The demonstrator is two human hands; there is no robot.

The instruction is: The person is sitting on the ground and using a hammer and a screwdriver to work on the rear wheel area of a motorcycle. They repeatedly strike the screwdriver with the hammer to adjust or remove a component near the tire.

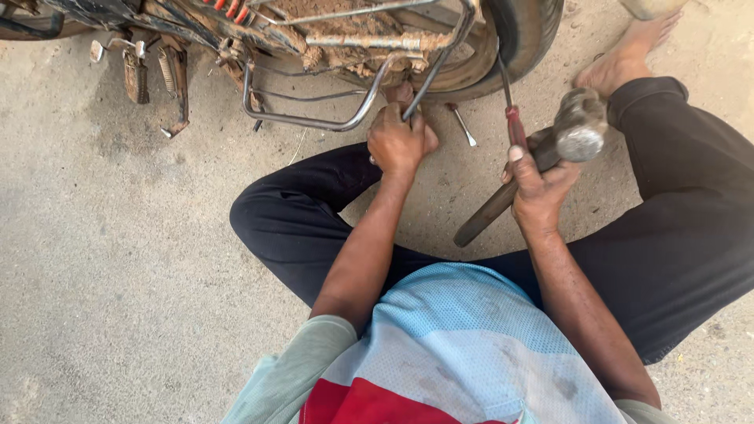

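Observation:
My left hand point(399, 141) is closed around a metal bar of the guard frame point(314, 122) under a muddy motorcycle point(353, 31). My right hand point(538, 184) grips a hammer point(580, 129) by its dark wooden handle, together with a red-handled screwdriver point(514, 122) whose shaft points up toward the rear tyre point(518, 39). The hammer's steel head is raised to the right of the screwdriver. I sit on the ground with my legs in dark trousers folded on either side.
A small metal tool point(463, 126) lies on the sandy concrete between my hands. Footpegs and a brake pedal point(157, 74) hang at the upper left. My bare foot point(624, 59) rests at the upper right beside the tyre.

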